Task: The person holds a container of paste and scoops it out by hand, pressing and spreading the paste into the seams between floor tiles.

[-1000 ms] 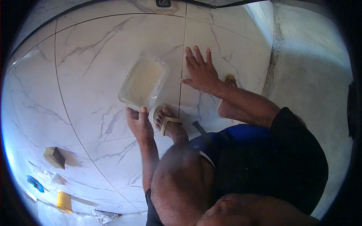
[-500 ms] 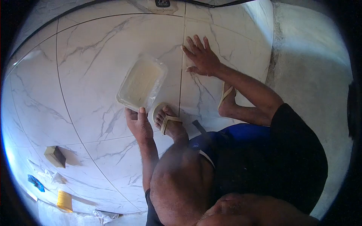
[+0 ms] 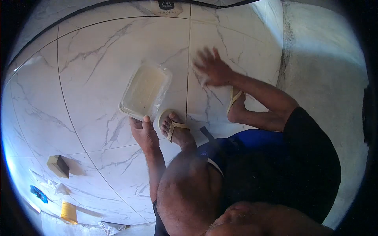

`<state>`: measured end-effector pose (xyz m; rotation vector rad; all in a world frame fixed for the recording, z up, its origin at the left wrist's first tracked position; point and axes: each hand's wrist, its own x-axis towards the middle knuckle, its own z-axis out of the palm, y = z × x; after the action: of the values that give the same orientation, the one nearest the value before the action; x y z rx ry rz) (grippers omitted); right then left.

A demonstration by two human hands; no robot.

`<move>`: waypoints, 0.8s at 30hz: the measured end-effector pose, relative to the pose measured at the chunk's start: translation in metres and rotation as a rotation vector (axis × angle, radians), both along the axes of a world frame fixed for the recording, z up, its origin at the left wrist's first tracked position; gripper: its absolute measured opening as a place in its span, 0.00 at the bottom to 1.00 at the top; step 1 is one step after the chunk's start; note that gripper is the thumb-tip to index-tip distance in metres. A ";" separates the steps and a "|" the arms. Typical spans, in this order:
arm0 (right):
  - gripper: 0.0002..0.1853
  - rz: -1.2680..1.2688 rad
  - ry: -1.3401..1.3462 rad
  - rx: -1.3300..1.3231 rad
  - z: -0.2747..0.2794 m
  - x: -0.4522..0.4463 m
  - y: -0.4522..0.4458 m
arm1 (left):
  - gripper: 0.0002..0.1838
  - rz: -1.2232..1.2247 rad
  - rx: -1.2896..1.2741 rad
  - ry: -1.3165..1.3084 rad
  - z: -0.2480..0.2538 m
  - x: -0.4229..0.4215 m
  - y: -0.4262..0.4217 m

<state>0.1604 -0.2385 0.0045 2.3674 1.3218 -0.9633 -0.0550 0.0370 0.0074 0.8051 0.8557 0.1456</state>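
My left hand (image 3: pixel 144 133) grips the near rim of a clear plastic tub (image 3: pixel 145 91), thumb over the edge and fingers underneath. Pale, cream-coloured material shows inside the tub, but I cannot tell what it is. To the right of the tub, my right hand (image 3: pixel 214 69) is over the marbled tile floor (image 3: pixel 106 78) with its fingers spread and nothing in them. Motion blurs its fingertips, and I cannot tell whether it touches the tile.
My sandalled feet (image 3: pixel 179 131) are on the tiles. At lower left lie a greenish-brown block (image 3: pixel 58 166), a blue crumpled item (image 3: pixel 39 194), a yellow cup-like container (image 3: pixel 69 212) and scraps of plastic (image 3: pixel 112 227). A rough concrete strip (image 3: pixel 323 59) runs along the right.
My right hand has moved slightly down and to the right, its fingers still spread. The tub has shifted a little left and down in the view, still in my left hand.
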 end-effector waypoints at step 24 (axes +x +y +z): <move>0.42 0.041 -0.406 0.285 -0.049 0.105 -0.014 | 0.29 -0.016 -0.008 0.024 -0.005 -0.004 0.001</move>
<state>0.2654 -0.2524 -0.0446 2.5457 1.4045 -0.2662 -0.0586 0.0379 0.0027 0.8075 0.8716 0.1181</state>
